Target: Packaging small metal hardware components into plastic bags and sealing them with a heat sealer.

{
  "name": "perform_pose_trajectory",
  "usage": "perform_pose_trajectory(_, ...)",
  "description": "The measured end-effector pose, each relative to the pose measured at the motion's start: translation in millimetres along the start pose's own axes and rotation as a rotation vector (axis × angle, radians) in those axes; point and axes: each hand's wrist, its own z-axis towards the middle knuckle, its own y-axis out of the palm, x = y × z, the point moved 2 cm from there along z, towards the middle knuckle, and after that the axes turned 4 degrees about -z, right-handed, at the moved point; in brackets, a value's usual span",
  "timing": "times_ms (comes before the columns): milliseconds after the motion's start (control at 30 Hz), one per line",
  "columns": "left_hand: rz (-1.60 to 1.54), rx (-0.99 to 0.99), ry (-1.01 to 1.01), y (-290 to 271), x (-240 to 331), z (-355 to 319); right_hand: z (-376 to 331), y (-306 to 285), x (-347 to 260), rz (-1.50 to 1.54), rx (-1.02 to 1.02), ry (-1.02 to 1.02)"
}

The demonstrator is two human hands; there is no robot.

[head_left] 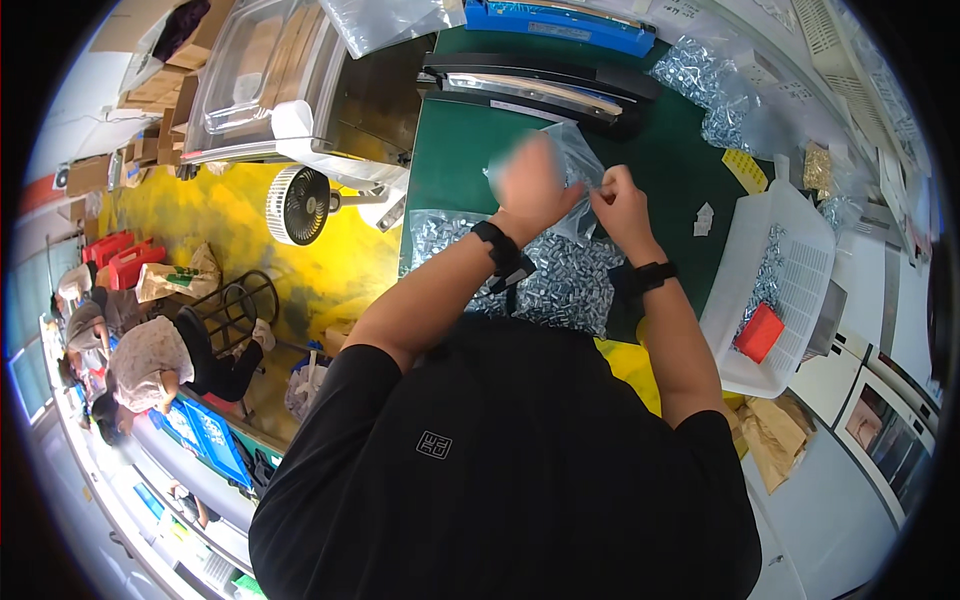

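Observation:
A see-through plastic bag (pixel 578 152) lies over the green table between my two hands. My right hand (pixel 622 208) pinches its edge with thumb and fingertips. At the bag's left side is my left hand (pixel 533 185), its fingers smeared by motion, so their pose cannot be made out. Just on the near side of both hands, against my body, rests a large see-through bag of small silvery metal parts (pixel 565 285). My left forearm crosses above part of that heap. Black bands circle both wrists.
A white plastic basket (pixel 722 335) with metal parts and a red scoop (pixel 760 333) stands at the right. Bagged metal parts (pixel 735 125) lie at the far right. Beyond my hands is a black long device (pixel 540 85). A fan (pixel 298 205) is left; people work farther left.

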Motion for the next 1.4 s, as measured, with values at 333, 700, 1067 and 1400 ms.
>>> perform_pose_trajectory(333,0.140,-0.181,-0.116,-27.5,-41.5,12.9,8.8,-0.9,3.8,0.235,-0.061,0.329)
perform_pose_trajectory(700,-0.294,-0.071,-0.171,-48.1,-79.0,27.5,42.4,-10.5,-10.5,0.331,0.008,0.307)
perform_pose_trajectory(1067,-0.489,-0.008,-0.275,-58.9,-61.0,39.2,52.9,3.6,-24.5,0.370,0.061,0.232)
perform_pose_trajectory(1400,-0.715,-0.108,-0.075,-40.9,-119.7,29.7,34.0,7.4,20.6,0.330,-0.030,0.037)
